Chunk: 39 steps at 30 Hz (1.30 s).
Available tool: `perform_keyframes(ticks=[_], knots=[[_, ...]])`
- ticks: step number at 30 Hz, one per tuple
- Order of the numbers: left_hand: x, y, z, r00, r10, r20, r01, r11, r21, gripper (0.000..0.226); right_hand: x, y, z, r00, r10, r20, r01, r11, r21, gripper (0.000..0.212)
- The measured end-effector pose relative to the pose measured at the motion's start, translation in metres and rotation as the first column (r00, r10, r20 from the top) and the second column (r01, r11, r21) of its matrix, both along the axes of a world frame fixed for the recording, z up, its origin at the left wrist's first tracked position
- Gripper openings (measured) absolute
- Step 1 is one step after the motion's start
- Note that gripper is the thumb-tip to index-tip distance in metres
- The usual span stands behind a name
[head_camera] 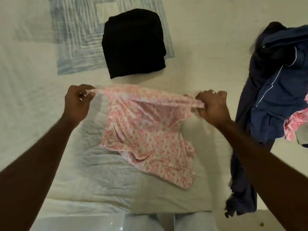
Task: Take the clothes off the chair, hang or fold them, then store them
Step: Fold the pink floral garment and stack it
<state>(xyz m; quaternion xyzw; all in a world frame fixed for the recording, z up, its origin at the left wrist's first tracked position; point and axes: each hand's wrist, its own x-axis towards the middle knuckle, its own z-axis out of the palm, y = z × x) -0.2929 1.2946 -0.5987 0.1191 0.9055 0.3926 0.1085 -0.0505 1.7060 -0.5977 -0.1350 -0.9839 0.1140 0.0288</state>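
Across the whole view: bed [33, 100], covered by a pale creased sheet, near edge at the bottom of the frame, with glossy light floor [80, 222] below it. Bare sheet lies open to the left of the hands.

Far left of centre: blue-and-white striped patchwork cloth [75, 47], flat on the bed, partly under the black item.

Right edge: heap of dark navy clothes [275, 100] with white piping, unfolded, trailing down toward the bed's near edge; a pink patterned piece [295, 125] pokes from it. The heap sits just beside the right forearm, crowding that side.

Centre, far side: black garment [133, 42], folded into a squarish block, lying just beyond the pink item, apart from it.

Centre: pink-and-white printed garment [146, 130], lower part resting crumpled on the bed, upper edge lifted and stretched taut between both hands.

Left hand [78, 102]: grip pinching the garment's left corner between thumb and fingers.

Right hand [213, 107]: grip curled in a fist round the bunched right corner.
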Motion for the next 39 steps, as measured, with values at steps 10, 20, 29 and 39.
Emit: perform_keyframes(ticks=[10, 20, 29, 39], knots=[[0.129, -0.064, -0.005, 0.765, 0.120, 0.633, -0.356, 0.897, 0.261, 0.019, 0.178, -0.126, -0.022, 0.984, 0.082, 0.161, -0.069, 0.994, -0.086, 0.016], [0.139, -0.053, -0.029, 0.736, 0.303, 0.606, -0.386, 0.923, 0.008, 0.025, 0.204, -0.160, -0.027, 0.974, 0.003, 0.224, 0.004, 0.999, -0.034, 0.017], [0.146, -0.032, -0.041, 0.691, 0.403, 0.601, -0.286, 0.915, -0.285, 0.049, 0.216, -0.186, -0.030, 0.629, -0.741, 0.235, 0.723, 0.445, -0.529, 0.023], [0.137, -0.080, -0.023, 0.617, 0.380, 0.689, -0.216, 0.924, -0.316, 0.046, 0.200, -0.196, -0.031, 0.493, -0.456, 0.740, 0.869, 0.294, -0.398, 0.044]])
